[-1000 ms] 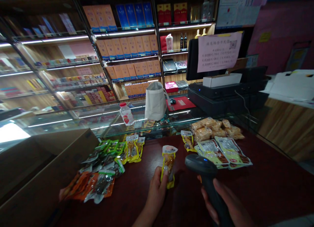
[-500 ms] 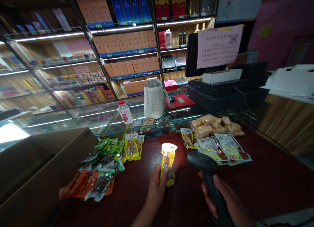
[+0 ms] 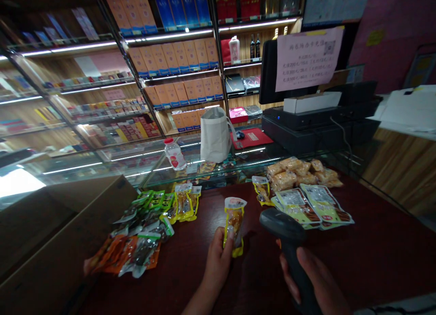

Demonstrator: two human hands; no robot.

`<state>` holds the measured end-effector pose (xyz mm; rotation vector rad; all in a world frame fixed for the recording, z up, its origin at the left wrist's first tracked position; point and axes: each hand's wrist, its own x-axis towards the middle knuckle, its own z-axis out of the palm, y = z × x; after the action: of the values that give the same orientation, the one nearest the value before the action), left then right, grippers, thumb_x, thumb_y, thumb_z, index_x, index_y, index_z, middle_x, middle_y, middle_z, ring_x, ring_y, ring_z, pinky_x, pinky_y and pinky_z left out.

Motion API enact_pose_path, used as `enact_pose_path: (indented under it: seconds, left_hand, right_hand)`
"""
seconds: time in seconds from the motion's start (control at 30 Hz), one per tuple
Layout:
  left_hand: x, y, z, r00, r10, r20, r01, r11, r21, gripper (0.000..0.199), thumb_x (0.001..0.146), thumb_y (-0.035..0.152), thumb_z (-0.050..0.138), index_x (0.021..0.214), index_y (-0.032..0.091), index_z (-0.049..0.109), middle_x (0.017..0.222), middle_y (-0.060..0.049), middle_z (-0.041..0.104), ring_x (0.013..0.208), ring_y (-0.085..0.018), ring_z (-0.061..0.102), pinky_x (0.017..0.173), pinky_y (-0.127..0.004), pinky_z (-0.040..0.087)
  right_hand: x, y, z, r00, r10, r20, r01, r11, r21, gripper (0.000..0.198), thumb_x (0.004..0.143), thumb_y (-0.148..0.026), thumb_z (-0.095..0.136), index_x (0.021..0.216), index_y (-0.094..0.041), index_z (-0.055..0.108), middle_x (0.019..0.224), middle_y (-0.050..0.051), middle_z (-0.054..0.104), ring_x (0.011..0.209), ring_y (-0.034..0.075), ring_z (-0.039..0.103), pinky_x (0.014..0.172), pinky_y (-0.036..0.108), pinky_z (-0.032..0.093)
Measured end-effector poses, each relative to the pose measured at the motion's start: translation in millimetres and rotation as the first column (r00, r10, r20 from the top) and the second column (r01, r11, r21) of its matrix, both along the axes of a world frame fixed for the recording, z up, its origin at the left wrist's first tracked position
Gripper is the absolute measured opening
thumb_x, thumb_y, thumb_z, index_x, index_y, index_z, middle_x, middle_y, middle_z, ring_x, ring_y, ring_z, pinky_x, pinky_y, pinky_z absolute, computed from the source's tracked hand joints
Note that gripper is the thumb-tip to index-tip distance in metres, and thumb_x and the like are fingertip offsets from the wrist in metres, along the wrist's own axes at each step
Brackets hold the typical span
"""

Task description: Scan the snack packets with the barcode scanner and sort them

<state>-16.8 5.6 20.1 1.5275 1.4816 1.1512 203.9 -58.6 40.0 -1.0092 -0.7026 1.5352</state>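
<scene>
On the far right, you can read a pink sign (image 3: 306, 63) on the monitor (image 3: 269, 72): it is headed 游乐场办卡充值, with lines giving 200元/15次, 300元/28次 and 500元/60次; its smaller print blurs. A QR code (image 3: 329, 47) sits at its upper right. You cannot make out the print on your snack packet (image 3: 235, 219), the far orange boxes (image 3: 173, 58) or the far red mat (image 3: 261, 140).

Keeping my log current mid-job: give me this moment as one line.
left hand: holding yellow-edged snack packet | right hand: gripping barcode scanner, apart from packet | beyond scanner: flat green-and-white packets | far left: cardboard box
</scene>
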Motion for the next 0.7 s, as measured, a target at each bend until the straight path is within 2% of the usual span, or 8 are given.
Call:
enact_pose_path:
  seconds: [0.13, 0.27, 0.43, 0.57, 0.7]
  left_hand:
    - [0.5, 1.0, 0.4, 1.0, 0.013, 0.002, -0.013, 1.0, 0.0, 0.038, 0.089, 0.058, 0.049, 0.081, 0.021, 0.054, 0.072, 0.0, 0.057, 0.069, -0.018, 0.055, 0.066, -0.028, 0.045]
    - [-1.0, 2.5, -2.8, 0.999, 0.04, 0.014, -0.04, 0.999, 0.003, 0.04, 0.087, 0.06, 0.052, 0.079, 0.021, 0.055, 0.071, 0.001, 0.057, 0.068, -0.017, 0.054, 0.064, -0.027, 0.044]
    - [1.6, 10.9, -10.9, 0.982, 0.055, 0.179, -0.044, 0.997, -0.066, 0.046, 0.081, 0.066, 0.058, 0.079, 0.021, 0.055, 0.068, 0.002, 0.057, 0.062, -0.014, 0.054, 0.059, -0.024, 0.044]
    - [21.2, 37.9, -8.4, 0.934, 0.039, 0.355, 0.022, 0.986, -0.168, 0.049, 0.075, 0.068, 0.063, 0.08, 0.021, 0.051, 0.06, 0.006, 0.053, 0.047, -0.009, 0.045, 0.044, -0.02, 0.035]
    - [53.0, 84.6, 5.0, 0.927, -0.002, 0.374, 0.061, 0.987, -0.145, 0.047, 0.074, 0.064, 0.064, 0.085, 0.021, 0.051, 0.06, 0.007, 0.054, 0.042, -0.007, 0.043, 0.038, -0.018, 0.031]
  right_hand:
    - [-2.3, -0.3, 0.4, 0.997, 0.076, -0.03, -0.077, 0.997, -0.025, 0.057, 0.077, -0.069, 0.069, 0.099, -0.017, 0.072, 0.069, 0.002, 0.067, 0.041, 0.007, 0.048, 0.038, 0.019, 0.038]
    - [-0.4, 1.7, -3.7, 0.994, 0.081, -0.077, -0.084, 0.996, -0.034, 0.057, 0.079, -0.068, 0.067, 0.104, -0.016, 0.071, 0.07, 0.001, 0.067, 0.041, 0.007, 0.049, 0.038, 0.019, 0.037]
    - [16.3, 5.6, -8.7, 0.983, 0.069, -0.168, -0.082, 0.994, -0.072, 0.053, 0.08, -0.066, 0.068, 0.101, -0.017, 0.069, 0.069, 0.001, 0.068, 0.041, 0.008, 0.05, 0.039, 0.02, 0.038]
    - [29.8, 7.4, -5.4, 0.984, -0.022, -0.179, 0.01, 0.998, -0.066, 0.055, 0.077, -0.066, 0.071, 0.105, -0.018, 0.068, 0.068, 0.0, 0.068, 0.039, 0.008, 0.049, 0.037, 0.02, 0.036]
    - [38.7, 6.6, -1.6, 0.979, -0.037, -0.201, 0.026, 0.998, -0.058, 0.056, 0.074, -0.069, 0.071, 0.1, -0.019, 0.067, 0.061, -0.001, 0.064, 0.036, 0.008, 0.046, 0.036, 0.021, 0.034]
